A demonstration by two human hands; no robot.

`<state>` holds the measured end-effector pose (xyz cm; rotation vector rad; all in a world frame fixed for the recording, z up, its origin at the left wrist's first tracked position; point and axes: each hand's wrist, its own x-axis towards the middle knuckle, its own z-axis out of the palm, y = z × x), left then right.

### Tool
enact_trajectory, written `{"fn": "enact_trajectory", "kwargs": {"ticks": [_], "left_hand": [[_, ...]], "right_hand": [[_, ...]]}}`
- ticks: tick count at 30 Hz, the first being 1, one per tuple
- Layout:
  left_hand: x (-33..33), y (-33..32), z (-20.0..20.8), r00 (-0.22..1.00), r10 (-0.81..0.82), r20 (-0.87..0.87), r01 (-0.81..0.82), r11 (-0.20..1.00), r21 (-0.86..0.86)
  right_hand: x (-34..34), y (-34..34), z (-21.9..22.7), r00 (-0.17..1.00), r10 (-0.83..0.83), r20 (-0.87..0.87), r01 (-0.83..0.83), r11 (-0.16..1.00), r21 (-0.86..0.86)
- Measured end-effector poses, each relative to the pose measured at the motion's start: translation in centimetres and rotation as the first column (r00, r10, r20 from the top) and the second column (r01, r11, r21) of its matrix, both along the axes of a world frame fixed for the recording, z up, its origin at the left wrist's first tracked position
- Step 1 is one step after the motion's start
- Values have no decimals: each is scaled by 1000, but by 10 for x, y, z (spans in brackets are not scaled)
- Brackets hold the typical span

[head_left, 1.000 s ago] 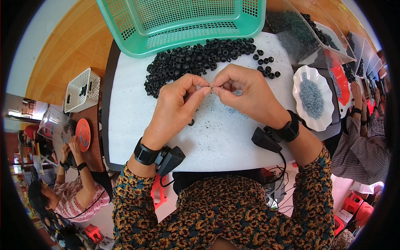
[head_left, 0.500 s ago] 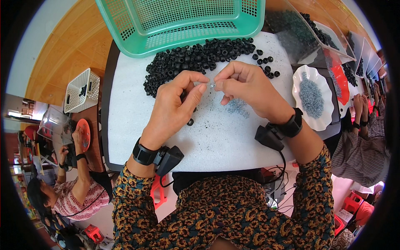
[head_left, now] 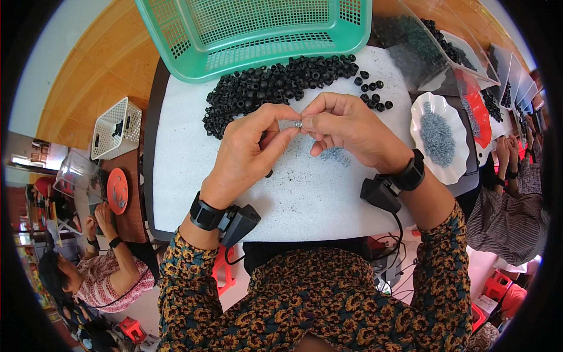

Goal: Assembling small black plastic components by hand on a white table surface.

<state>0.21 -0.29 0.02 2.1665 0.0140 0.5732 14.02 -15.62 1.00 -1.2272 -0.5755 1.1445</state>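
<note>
A small shiny, silvery-grey piece [head_left: 298, 124] is pinched between the fingertips of both hands, above the white foam-like mat [head_left: 234, 199]. My left hand [head_left: 249, 141] holds it from the left with thumb and index finger. From the right, my right hand [head_left: 346, 126] grips it the same way, its other fingers curled. Right behind the hands lies a heap of small round black pieces with holes [head_left: 258, 85]. Partly hidden below my right hand is a little pile of tiny blue-grey pieces [head_left: 335, 156].
A green mesh basket [head_left: 264, 50] stands behind the black heap. On the right sits a white scalloped dish [head_left: 419, 126] of blue-grey pieces, with a clear box [head_left: 469, 56] beyond it. At left are a white basket [head_left: 117, 132], an orange plate [head_left: 118, 190] and a co-worker [head_left: 111, 276].
My hands have come together, and the left fingertips now meet the small shiny piece at the right fingertips. The co-worker's hand at left has moved off the orange plate.
</note>
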Motion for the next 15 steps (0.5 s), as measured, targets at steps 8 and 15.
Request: {"fn": "enact_trajectory", "kwargs": {"ticks": [8,15], "left_hand": [[1,0,-1,999,18,-30,-18,1000,13],[-5,0,-3,980,-2,-200,-35,982,-184]], "right_hand": [[1,-2,3,999,24,-43,-25,999,-27],[-3,-1,2,973,15,231,-30,998,60]]}}
